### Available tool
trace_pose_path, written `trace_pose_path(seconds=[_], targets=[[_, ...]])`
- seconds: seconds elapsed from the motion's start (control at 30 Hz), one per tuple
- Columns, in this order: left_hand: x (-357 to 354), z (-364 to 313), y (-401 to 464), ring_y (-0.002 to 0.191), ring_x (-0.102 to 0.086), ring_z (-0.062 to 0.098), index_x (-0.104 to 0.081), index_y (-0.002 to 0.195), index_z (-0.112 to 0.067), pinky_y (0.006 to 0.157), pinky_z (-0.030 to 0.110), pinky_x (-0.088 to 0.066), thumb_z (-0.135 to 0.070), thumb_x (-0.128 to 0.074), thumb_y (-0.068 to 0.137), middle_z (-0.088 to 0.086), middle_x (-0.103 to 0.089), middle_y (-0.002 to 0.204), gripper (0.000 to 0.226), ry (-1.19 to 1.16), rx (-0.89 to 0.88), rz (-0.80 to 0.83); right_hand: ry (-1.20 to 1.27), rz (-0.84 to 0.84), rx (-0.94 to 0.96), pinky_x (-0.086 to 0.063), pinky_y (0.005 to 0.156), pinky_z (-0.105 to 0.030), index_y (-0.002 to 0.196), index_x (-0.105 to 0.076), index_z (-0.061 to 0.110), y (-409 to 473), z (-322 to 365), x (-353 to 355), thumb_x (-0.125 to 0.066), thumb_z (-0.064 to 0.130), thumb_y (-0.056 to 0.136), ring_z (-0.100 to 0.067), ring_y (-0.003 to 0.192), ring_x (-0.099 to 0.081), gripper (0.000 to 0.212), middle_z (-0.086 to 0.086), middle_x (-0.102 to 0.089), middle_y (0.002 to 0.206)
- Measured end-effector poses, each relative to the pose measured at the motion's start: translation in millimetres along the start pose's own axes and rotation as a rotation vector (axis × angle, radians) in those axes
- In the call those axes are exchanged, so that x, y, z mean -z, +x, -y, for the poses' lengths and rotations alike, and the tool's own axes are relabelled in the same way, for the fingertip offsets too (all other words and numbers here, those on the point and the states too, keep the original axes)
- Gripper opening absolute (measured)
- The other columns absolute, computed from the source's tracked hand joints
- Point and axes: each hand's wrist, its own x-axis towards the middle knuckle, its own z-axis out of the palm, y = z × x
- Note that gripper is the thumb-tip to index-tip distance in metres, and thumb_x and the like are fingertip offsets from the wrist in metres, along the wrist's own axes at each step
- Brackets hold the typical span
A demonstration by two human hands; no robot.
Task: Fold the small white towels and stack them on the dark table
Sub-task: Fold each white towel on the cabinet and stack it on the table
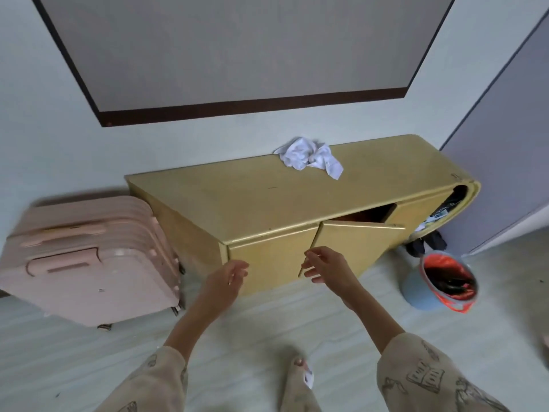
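Note:
A crumpled heap of small white towels lies on the far edge of a low yellow cabinet, close to the wall. My left hand hovers in front of the cabinet's left door, fingers relaxed and holding nothing. My right hand is at the free edge of the middle door, which stands ajar; its fingers are loosely spread and I cannot tell whether they touch the door. Both hands are well short of the towels. No dark table is in view.
A pink suitcase stands on the floor left of the cabinet. A blue bucket with a red liner sits at the right, below the cabinet's open end shelf. A grey door is at far right. My foot is on the pale floor.

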Motion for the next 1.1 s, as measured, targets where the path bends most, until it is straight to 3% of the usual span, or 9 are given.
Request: trace_pose_path(seconds=[0.2,0.3,0.37,0.5,0.63,0.73,0.87,1.0,1.1], targets=[[-20.7,-22.8,133.0,0.092,-0.064,0.024,-0.057,0.097,-0.028,0.088,0.038,-0.049,-0.025,-0.044,0.093,0.003,-0.066,0.097,0.014,-0.011,0.092,-0.010,-0.053,0.035,-0.033,-0.047,0.064,-0.027,0.107,-0.059,0.005,152.2,8.6,45.2,-0.047,0.015,0.096,-0.020,0.073,-0.060,0.019,-0.008,-0.065,0.087],[-42.6,-36.9,207.3,0.092,-0.062,0.025,-0.060,0.103,-0.016,0.085,0.031,-0.045,-0.022,-0.046,0.093,0.007,-0.065,0.098,0.019,-0.045,0.176,-0.076,-0.100,-0.022,-0.068,-0.046,0.065,-0.028,0.105,-0.061,0.000,241.6,6.3,72.1,-0.048,0.013,0.094,-0.020,0.067,-0.058,0.022,-0.010,-0.065,0.082],[-57.4,-52.8,252.2,0.094,-0.061,0.024,-0.061,0.109,-0.006,0.084,0.027,-0.042,-0.016,-0.046,0.094,0.010,-0.065,0.101,0.023,-0.061,0.234,-0.070,-0.162,-0.051,-0.104,-0.047,0.074,-0.032,0.103,-0.063,0.000,295.9,4.5,93.2,-0.049,0.014,0.092,-0.024,0.075,-0.061,0.022,-0.009,-0.067,0.081],[-82.5,-87.1,328.4,0.098,-0.061,0.031,-0.059,0.112,0.000,0.090,0.039,-0.046,-0.037,-0.038,0.076,0.017,-0.065,0.106,0.056,-0.128,0.318,-0.010,-0.311,-0.083,-0.154,-0.045,0.086,-0.033,0.104,-0.063,0.005,386.1,4.4,133.4,-0.051,0.019,0.090,-0.032,0.100,-0.062,0.023,-0.013,-0.069,0.102],[-101.3,-96.5,388.4,0.088,-0.059,0.022,-0.059,0.106,-0.007,0.087,0.035,-0.045,-0.037,-0.038,0.077,0.003,-0.061,0.093,0.046,-0.108,0.377,0.000,-0.452,-0.072,-0.176,-0.041,0.088,-0.034,0.124,-0.050,0.006,466.4,8.5,156.4,-0.052,0.025,0.092,-0.032,0.113,-0.055,0.037,-0.015,-0.059,0.120],[-108.5,-92.9,422.8,0.088,-0.056,0.020,-0.059,0.105,-0.005,0.082,0.030,-0.043,-0.020,-0.047,0.093,0.007,-0.061,0.098,0.023,-0.136,0.408,-0.018,-0.550,-0.065,-0.153,-0.042,0.089,-0.037,0.130,-0.043,0.006,513.4,6.2,159.4,-0.053,0.026,0.092,-0.034,0.115,-0.051,0.044,-0.018,-0.051,0.126],[-110.7,-87.8,453.3,0.088,-0.060,0.023,-0.060,0.108,-0.003,0.087,0.035,-0.044,-0.009,-0.045,0.095,0.003,-0.061,0.094,0.021,-0.107,0.412,-0.060,-0.696,-0.054,-0.127,-0.038,0.095,-0.041,0.137,-0.038,0.012,557.3,3.0,150.1,-0.051,0.029,0.093,-0.034,0.124,-0.038,0.049,-0.016,-0.040,0.132],[-114.5,-89.8,479.7,0.090,-0.056,0.015,-0.061,0.108,-0.006,0.083,0.023,-0.041,-0.012,-0.047,0.095,-0.001,-0.060,0.095,0.020,-0.083,0.395,-0.017,-0.783,-0.093,-0.064,-0.037,0.095,-0.043,0.117,-0.061,0.012,582.2,0.9,145.0,-0.049,0.025,0.095,-0.032,0.118,-0.040,0.029,-0.014,-0.047,0.123],[-115.6,-100.1,502.5,0.091,-0.056,0.011,-0.061,0.108,-0.005,0.076,0.012,-0.036,-0.009,-0.048,0.093,0.002,-0.063,0.101,0.020,-0.065,0.330,-0.033,-0.654,-0.113,0.049,-0.039,0.083,-0.038,0.107,-0.061,0.003,579.0,8.2,145.6,-0.045,0.017,0.096,-0.033,0.104,-0.051,0.024,-0.015,-0.057,0.110]])
